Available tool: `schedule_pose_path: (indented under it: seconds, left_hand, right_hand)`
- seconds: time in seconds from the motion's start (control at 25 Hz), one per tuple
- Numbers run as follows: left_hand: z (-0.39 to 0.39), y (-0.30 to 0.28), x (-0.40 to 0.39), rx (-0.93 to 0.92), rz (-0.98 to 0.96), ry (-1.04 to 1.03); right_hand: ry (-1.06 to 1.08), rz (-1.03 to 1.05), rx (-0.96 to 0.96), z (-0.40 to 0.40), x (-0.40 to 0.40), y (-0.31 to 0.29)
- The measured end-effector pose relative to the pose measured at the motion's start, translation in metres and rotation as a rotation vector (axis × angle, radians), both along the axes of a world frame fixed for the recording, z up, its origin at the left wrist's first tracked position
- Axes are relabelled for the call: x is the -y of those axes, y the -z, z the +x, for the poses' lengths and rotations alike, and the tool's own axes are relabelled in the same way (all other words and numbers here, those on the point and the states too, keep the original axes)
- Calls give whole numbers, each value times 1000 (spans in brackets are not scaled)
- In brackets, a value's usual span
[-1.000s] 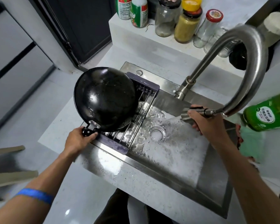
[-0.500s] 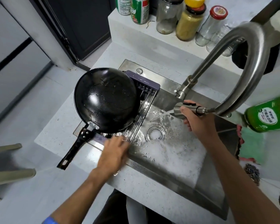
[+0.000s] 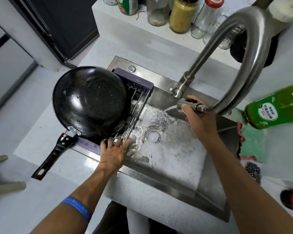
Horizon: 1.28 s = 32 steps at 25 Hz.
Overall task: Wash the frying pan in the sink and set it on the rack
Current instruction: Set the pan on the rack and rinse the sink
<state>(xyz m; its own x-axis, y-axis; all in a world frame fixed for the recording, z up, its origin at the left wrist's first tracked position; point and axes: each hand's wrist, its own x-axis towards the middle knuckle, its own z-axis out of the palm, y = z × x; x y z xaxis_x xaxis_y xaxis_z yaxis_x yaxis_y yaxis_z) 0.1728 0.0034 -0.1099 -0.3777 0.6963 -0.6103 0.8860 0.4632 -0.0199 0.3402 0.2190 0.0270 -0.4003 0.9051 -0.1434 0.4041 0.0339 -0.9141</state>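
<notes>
So the round black frying pan [image 3: 90, 102] is sitting upside down on the purple-framed wire drying rack [image 3: 134, 83] across the left end of the stainless steel sink [image 3: 210, 188], wet bottom facing up, its long black handle [image 3: 52, 153] sticking out over the pale speckled countertop [image 3: 41, 129]. Nobody's holding it. The left hand [image 3: 113, 152] is just to the right of that handle, fingers spread flat on the rack's wire bars at the near edge, not gripping anything as far as I can see. Further right and a bit farther back, the right hand [image 3: 198, 119] is wrapped around the pull-out spray head [image 3: 187, 104] of the curved steel faucet [image 3: 254, 53], water running out toward the rack side. Between the two hands the basin is full of foam around the round drain [image 3: 153, 134]. Past the right hand there's a green dish soap bottle [image 3: 277, 107] lying tilted and a green and pink cloth [image 3: 251, 144] on the sink's edge. Blue wristband [image 3: 78, 207] on the left forearm.
</notes>
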Motion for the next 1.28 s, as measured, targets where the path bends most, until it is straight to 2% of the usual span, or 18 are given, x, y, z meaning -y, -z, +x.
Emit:
schedule_pose_path:
  seconds: [0.16, 0.32, 0.48, 0.6, 0.76, 1.0, 1.28]
  left_hand:
    - [-2, -1, 1, 73, 128, -45]
    - [25, -21, 13, 5, 320, 153]
    - [58, -23, 23, 59, 232, 161]
    - [58, -17, 32, 62, 219, 64]
    - [56, -19, 35, 85, 224, 37]
    - [52, -35, 30, 165, 200, 34]
    - [55, -40, 29, 143, 215, 39]
  right_hand:
    - [-13, 115, 169, 15, -11, 11]
    - [-26, 164, 312, 40, -20, 15]
    - [-11, 164, 490, 75, -36, 2]
    - [-5, 166, 566, 94, -51, -4]
    - [-64, 96, 755, 112, -64, -9]
    - [-69, 98, 990, 134, -65, -23]
    - [-183, -28, 1004, 138, -53, -27]
